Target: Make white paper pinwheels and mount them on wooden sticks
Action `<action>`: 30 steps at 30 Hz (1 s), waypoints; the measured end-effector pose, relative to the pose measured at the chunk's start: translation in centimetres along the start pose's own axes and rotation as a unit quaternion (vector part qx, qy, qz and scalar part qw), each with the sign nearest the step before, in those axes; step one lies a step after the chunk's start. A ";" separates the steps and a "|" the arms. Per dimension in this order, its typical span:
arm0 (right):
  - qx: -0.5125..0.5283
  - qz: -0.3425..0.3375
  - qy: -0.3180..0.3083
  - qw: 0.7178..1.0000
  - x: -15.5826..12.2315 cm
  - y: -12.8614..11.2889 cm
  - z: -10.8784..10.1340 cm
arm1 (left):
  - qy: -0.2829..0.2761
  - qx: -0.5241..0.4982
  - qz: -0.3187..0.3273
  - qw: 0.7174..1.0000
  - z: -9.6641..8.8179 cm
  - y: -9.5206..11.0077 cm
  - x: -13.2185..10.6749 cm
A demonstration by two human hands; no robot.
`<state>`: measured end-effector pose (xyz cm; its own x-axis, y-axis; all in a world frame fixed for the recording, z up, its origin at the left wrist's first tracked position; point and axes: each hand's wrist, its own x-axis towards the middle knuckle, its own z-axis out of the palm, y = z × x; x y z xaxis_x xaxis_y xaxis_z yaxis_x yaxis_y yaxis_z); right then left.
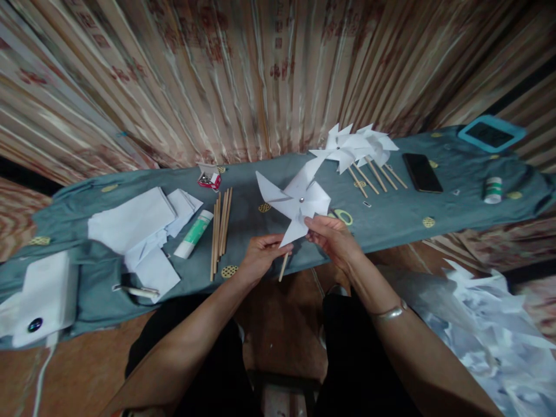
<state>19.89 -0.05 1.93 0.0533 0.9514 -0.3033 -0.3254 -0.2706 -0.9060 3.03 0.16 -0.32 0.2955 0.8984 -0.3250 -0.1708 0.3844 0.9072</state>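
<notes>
A white paper pinwheel (303, 200) with a silver pin at its centre is held up over the table's front edge, its wooden stick (284, 267) slanting down below. My left hand (262, 255) pinches it by the stick, just under the lowest blade. The fingers of my right hand (330, 236) are closed on a lower right blade. Behind the right hand, green-handled scissors (343, 216) lie partly hidden. Several finished white pinwheels (347, 145) rest with their sticks at the back of the table.
Left on the cloth-covered table (243, 174) are white paper sheets (134, 220), a glue stick (194, 234), wooden sticks (220, 229), a box of pins (209, 176) and a white device (46, 295). At right lie a phone (422, 172) and a blue-framed clock (490, 133). More pinwheels (490, 324) pile up lower right.
</notes>
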 end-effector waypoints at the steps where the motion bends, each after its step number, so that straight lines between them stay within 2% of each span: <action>1: -0.004 -0.002 0.000 1.000 0.0 0.0 0.1 | -0.001 0.006 0.001 1.000 0.0 0.0 0.0; 10: -0.081 -0.032 0.001 0.996 -0.1 0.2 0.4 | 0.003 -0.023 0.000 1.000 0.1 -0.4 0.0; 13: -0.136 -0.057 -0.003 0.989 -0.3 0.0 0.2 | 0.005 -0.033 -0.006 0.999 0.1 -0.3 0.1; 16: -0.184 -0.068 -0.010 0.981 -0.8 -0.5 -0.4 | 0.011 -0.044 -0.012 0.999 -0.1 -0.1 0.2; 20: -0.180 -0.059 -0.012 0.982 -1.3 -1.9 -2.2 | 0.014 -0.063 -0.030 0.997 -0.4 0.3 0.4; 22: -0.148 -0.082 0.020 0.985 -1.2 -2.5 -3.4 | 0.015 -0.069 -0.035 0.997 -0.4 0.5 0.5; 26: -0.078 -0.130 0.136 0.979 0.0 -2.8 -5.3 | 0.006 -0.074 -0.043 0.996 -0.3 0.5 0.4; 28: -0.077 -0.132 0.155 0.976 0.7 -2.5 -5.8 | -0.008 -0.070 -0.054 0.996 0.0 0.5 0.3; 30: -0.082 -0.118 0.140 0.980 1.1 -2.2 -5.9 | -0.019 -0.067 -0.068 0.995 0.2 0.4 0.2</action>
<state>26.21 0.71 1.82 0.3734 0.9189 -0.1274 -0.1173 -0.0895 -0.9891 3.22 0.46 0.00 0.3592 0.8287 -0.4293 -0.2496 0.5285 0.8114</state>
